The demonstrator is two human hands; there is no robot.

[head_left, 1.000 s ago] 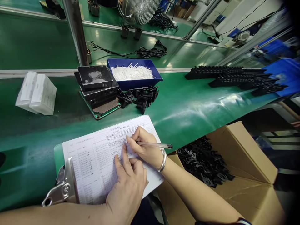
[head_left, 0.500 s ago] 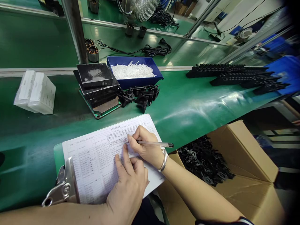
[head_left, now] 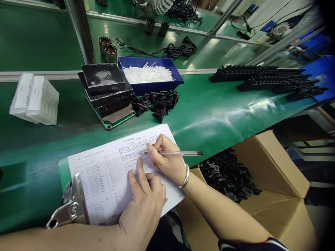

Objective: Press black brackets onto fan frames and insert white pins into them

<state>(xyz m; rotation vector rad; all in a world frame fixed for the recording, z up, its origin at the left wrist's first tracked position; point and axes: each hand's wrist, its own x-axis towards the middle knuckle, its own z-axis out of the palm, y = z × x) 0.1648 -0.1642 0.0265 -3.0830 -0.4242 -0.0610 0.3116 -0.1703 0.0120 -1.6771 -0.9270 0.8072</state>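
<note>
the bench [head_left: 225, 125] has a smooth green top, with white glare toward three o'clock of the view's centre. a clipboard [head_left: 64, 172] lies on it around half past seven, its four o'clock corner jutting past the front edge. two white packs [head_left: 36, 99] stand side by side at nine. at ten, a stack of dark finned blocks [head_left: 106, 87] sits on a green-rimmed plate [head_left: 120, 116], which touches the bench. a blue tray [head_left: 157, 87] stands at eleven, with a loose heap of black plastic parts [head_left: 159, 106] at its six o'clock side. between two and three lie long rows of black pieces [head_left: 261, 75].
</note>
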